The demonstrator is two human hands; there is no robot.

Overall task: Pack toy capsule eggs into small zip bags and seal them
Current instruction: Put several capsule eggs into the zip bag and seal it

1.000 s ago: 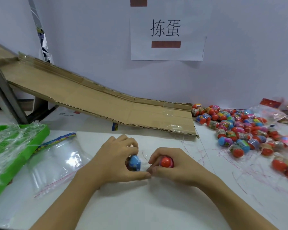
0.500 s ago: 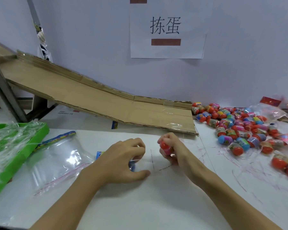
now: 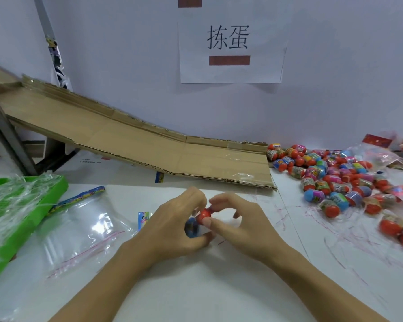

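Note:
At the table's middle my right hand (image 3: pixel 240 219) pinches a red capsule egg (image 3: pixel 205 213) between thumb and forefinger. My left hand (image 3: pixel 175 224) curls round a small clear zip bag that holds a blue capsule egg (image 3: pixel 192 226); the bag itself is barely visible between my fingers. The red egg sits right at my left fingertips, above the blue one. Several loose capsule eggs (image 3: pixel 330 180) lie in a pile at the right.
A stack of clear zip bags (image 3: pixel 79 233) lies left of my hands beside a green tray (image 3: pixel 21 219) with crumpled plastic. A cardboard ramp (image 3: pixel 149 147) slopes down along the wall. Filled bags (image 3: pixel 379 156) lie at the far right.
My right hand lifted the red egg off the table, then brought it left to my left hand's fingertips. My left hand stayed on the bag with the blue egg.

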